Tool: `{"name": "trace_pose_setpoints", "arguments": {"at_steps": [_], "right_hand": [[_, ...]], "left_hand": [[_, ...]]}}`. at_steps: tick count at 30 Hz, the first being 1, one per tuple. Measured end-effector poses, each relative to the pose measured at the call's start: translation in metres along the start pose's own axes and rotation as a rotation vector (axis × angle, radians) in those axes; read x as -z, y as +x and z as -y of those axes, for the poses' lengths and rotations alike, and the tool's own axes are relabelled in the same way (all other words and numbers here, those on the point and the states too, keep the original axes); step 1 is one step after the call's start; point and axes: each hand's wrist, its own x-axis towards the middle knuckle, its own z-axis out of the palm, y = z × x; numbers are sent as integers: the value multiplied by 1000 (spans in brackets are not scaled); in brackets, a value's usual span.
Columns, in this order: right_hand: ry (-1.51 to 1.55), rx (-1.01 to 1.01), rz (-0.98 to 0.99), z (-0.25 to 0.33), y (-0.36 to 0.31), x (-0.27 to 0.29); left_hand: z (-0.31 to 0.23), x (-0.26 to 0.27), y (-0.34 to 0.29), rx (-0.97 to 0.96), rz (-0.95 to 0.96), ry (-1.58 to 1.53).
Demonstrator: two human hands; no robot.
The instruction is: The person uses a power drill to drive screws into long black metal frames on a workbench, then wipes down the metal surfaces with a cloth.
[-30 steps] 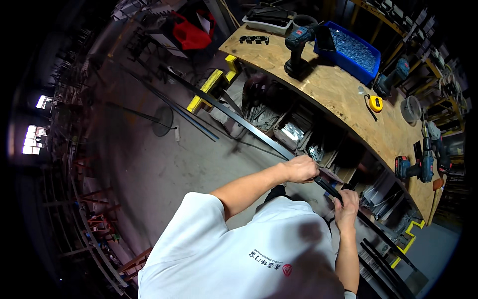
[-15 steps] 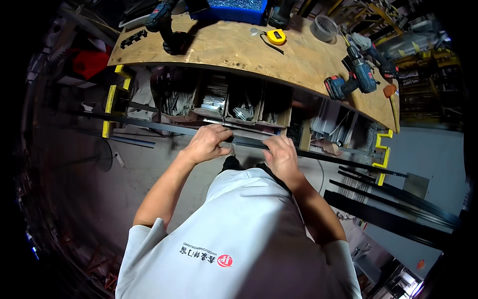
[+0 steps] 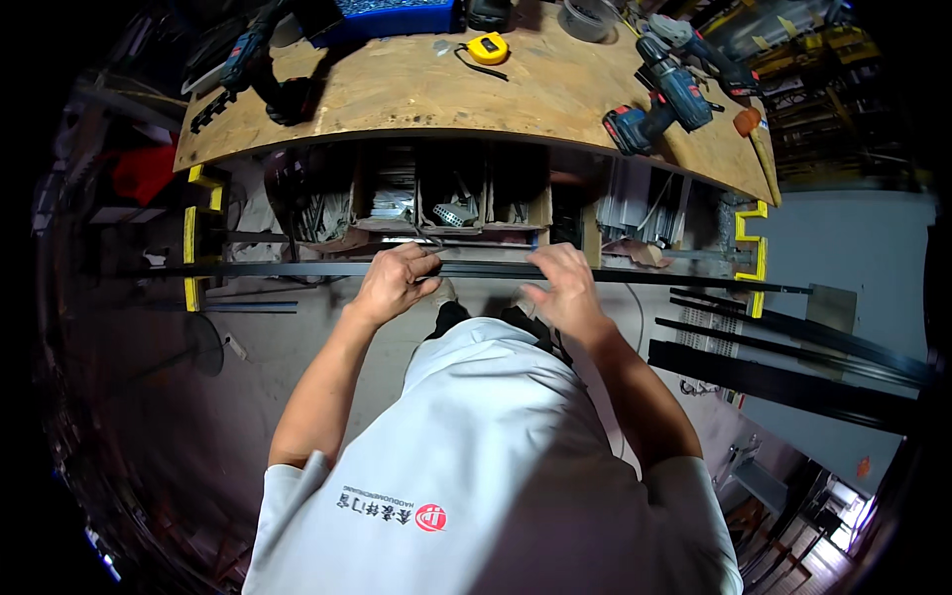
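Note:
A long dark metal profile (image 3: 476,270) runs left to right in front of the workbench, crossing the yellow notched brackets at both ends. My left hand (image 3: 395,285) is closed on it left of the middle, fingers over the top and thumb on the near side. Right of the middle, my right hand (image 3: 570,293) is over the same profile. Its fingertips lie past the far edge and its thumb sits apart on the near side, so the grip looks loose. Whether the palm touches the metal is hidden.
On the wooden workbench (image 3: 397,104) are a yellow tape measure (image 3: 487,48), a cordless drill (image 3: 674,94), another power tool (image 3: 268,84), a mallet (image 3: 759,149) and a blue bin (image 3: 392,18). Boxes of metal parts (image 3: 456,210) sit beneath. More dark profiles (image 3: 783,382) lie at right.
The view has turned, so the profile now looks nearly level and the bench sits further left. My right fingers have lifted and spread from the profile; my left hand keeps its hold.

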Motion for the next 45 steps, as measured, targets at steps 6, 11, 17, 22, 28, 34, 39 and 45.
{"name": "trace_pose_setpoints", "arguments": {"at_steps": [6,11,17,22,28,34,39,45], "right_hand": [[69,-23,23,-26,-13,14],[111,-59,24,-28,-14,13],[119,-70,31,-35,-14,13],[102,-90,32,-30,-11,16],[-34,-160,4,-4,-17,31],[-110,-191,-284,2,-63,36],[-207,-428,-452,28,-110,45],[-222,-802,-633,67,-154,41]], "left_hand": [[1,1,2,-14,30,42],[2,2,4,-60,38,40],[4,1,8,-113,8,20],[4,6,6,-48,80,66],[21,68,66,46,126,74],[115,167,264,216,-421,142],[203,206,361,515,-187,637],[224,219,389,506,8,747]]}}
